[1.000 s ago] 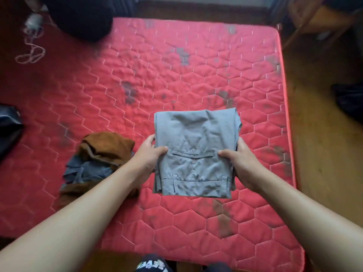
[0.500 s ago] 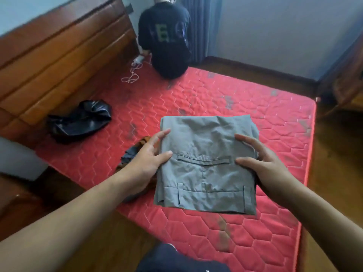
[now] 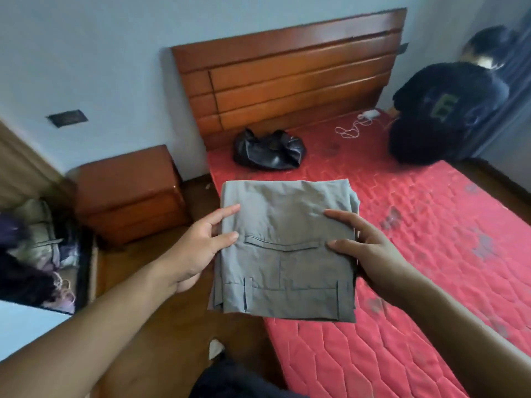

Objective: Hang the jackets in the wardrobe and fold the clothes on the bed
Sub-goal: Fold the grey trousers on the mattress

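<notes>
Above edge of red quilted mattress (image 3: 431, 268), folded grey cloth trousers (image 3: 287, 239) now lifted up, carried leftward — pinched each side by left hand (image 3: 198, 251) and right hand (image 3: 370, 251). Fold judged done — put-down spot needed next.

- The left forearm (image 3: 100, 326) and right forearm (image 3: 448, 320) are showing bare from the frame's edge to the wrists.
- The left hand (image 3: 198, 254) and right hand (image 3: 370, 254) are showing bare too.
- A dark navy-black fabric garment (image 3: 238, 380) is covering the person's body at the bottom edge; blur is hiding its cut.
</notes>
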Tool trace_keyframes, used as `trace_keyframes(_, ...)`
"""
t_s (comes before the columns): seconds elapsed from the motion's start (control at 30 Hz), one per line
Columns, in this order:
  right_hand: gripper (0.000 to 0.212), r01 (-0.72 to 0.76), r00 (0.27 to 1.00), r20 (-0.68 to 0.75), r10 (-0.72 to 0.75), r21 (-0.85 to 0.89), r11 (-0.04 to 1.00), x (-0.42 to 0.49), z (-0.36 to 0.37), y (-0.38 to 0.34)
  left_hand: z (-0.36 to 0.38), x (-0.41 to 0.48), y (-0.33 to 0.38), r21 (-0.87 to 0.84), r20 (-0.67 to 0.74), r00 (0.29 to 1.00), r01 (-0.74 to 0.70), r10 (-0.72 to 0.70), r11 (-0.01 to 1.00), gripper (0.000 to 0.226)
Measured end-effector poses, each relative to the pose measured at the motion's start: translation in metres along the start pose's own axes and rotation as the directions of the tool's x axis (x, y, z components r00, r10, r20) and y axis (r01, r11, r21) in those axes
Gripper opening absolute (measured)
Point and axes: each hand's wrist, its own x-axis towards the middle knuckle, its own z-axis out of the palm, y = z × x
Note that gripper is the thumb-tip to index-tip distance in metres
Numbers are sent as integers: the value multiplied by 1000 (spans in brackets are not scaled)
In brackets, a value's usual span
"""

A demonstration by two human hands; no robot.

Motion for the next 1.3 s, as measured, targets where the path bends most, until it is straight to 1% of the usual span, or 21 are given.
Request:
trace_keyframes(0.07,50,6,997,73,-3,-40,999,29,45,-11,-48,-9,-3,-16,-74,997,10,-11,1000,56)
trace_keyframes(0.2,50,7,975,222,7,-62,998,87,144,-29,-148,-23,-14,-18,-198,980,26,-29,999,63)
trace_keyframes(0.33,51,33,944,331,15,-139,990,144,245,-43,-240,-34,-18,-56,-311,950,17,-33,998,69)
trace_keyframes(0.47,52,42,886,459,73,-235,971,191,334,-61,-324,-48,-19,-54,-373,924,62,-78,997,71)
trace_keyframes(0.53,52,50,854,511,102,-277,960,209,371,-71,-355,-55,-17,-84,-419,902,72,-101,994,69)
trace_keyframes(0.7,52,68,777,618,115,-265,962,258,455,-90,-415,-61,-15,-196,-553,825,13,-121,981,70)
trace_keyframes(0.8,53,88,718,686,122,-264,960,297,501,-94,-448,-56,-16,-238,-632,761,-13,-145,971,70)
trace_keyframes(0.93,53,133,583,796,164,-292,947,356,564,-103,-491,-41,-14,-263,-728,659,-12,-191,965,70)
trace_keyframes(1.1,50,155,427,885,185,-274,949,431,650,-131,-542,-5,-5,-266,-838,504,-39,-211,963,70)
trace_keyframes(1.2,49,126,362,907,216,-277,952,470,702,-149,-570,14,5,-298,-879,409,-67,-246,952,68)
trace_keyframes(1.3,51,169,253,935,247,-294,941,505,757,-157,-596,27,11,-305,-913,312,-96,-262,948,66)
